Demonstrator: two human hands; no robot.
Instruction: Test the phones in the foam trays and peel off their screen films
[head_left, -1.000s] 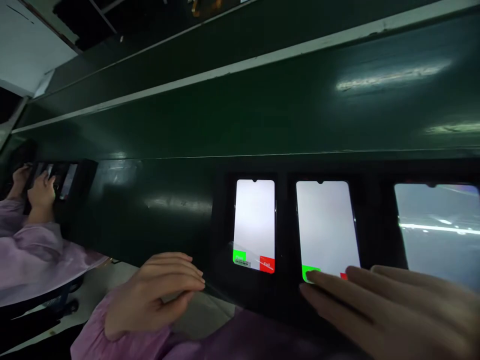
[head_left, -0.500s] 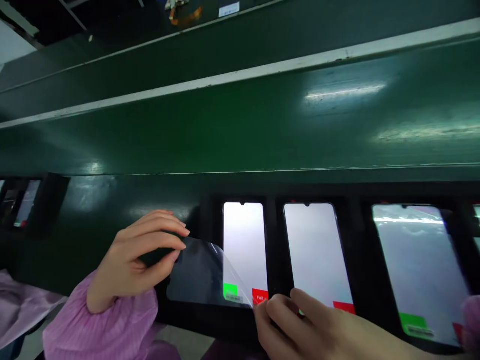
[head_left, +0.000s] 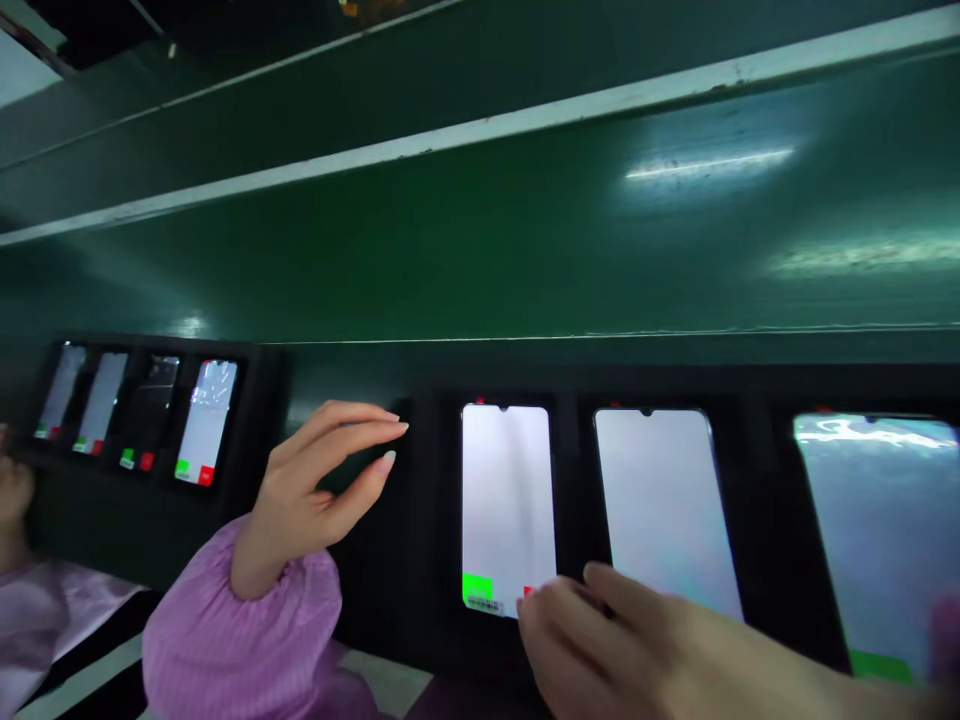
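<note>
I record a row of lit phones seated in a black holder [head_left: 420,520] along the near edge of a green conveyor [head_left: 525,250]; I judge the slots keep each screen tilted up toward the worker for checking. The left hand [head_left: 311,495] is raised in the air just left of the left phone [head_left: 508,500], fingers [head_left: 360,420] extended and loosely together, thumb set apart below them, pinching nothing that I can make out. The right hand [head_left: 637,650] rests low, its fingertips [head_left: 544,600] at the bottom right corner of that phone, covering most of the red button beside the green one; the fingers lie close together and bent. Whether they press the glass or grip an edge I cannot tell. The middle phone [head_left: 664,510] lies just behind the right knuckles. A second holder [head_left: 142,410] with four phones sits well apart, far left, near another person's sleeve [head_left: 45,610].
</note>
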